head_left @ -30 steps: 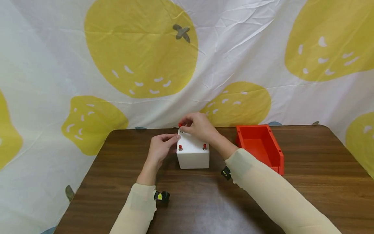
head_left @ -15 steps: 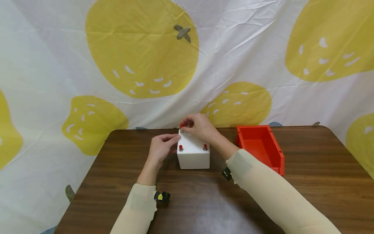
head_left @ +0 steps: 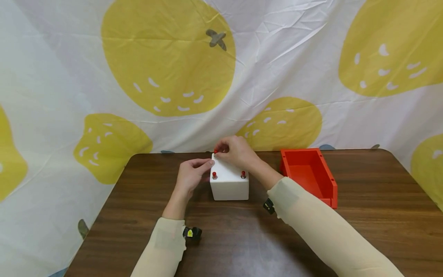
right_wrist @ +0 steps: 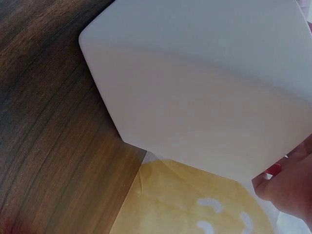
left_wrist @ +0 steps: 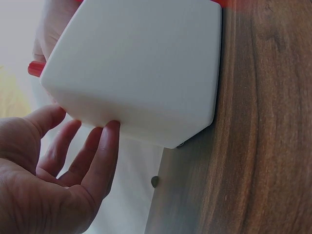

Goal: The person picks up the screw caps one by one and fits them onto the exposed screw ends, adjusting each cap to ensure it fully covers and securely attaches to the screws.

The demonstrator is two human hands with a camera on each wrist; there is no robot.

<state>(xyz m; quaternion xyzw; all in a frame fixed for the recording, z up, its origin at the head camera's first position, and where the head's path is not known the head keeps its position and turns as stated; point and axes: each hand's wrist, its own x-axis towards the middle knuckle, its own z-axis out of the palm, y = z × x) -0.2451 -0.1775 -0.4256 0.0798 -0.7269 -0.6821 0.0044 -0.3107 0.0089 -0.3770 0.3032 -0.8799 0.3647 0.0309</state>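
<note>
A white box (head_left: 229, 191) stands upright on the wooden table. Two red caps on metal bases, the near-left cap (head_left: 214, 174) and the near-right cap (head_left: 243, 174), rise from its top. At the far-left corner of the top, my right hand (head_left: 237, 151) pinches another red cap (head_left: 216, 151) between thumb and fingers; its base is mostly hidden. My left hand (head_left: 189, 174) touches the box's left side, its thumb at the top edge. In the left wrist view, the extended fingers (left_wrist: 108, 141) rest their tips against the box wall. A ribbed red cap (left_wrist: 35, 68) sticks out there.
To the right of the box lies a red open bin (head_left: 308, 173), partly behind my right sleeve (head_left: 311, 221). The dark wooden table (head_left: 235, 238) ends at a white cloth (head_left: 277, 57) with yellow fruit prints, hanging behind it.
My right hand and the red cap it pinches have come down slightly toward the box top. My left hand and the box have hardly moved.
</note>
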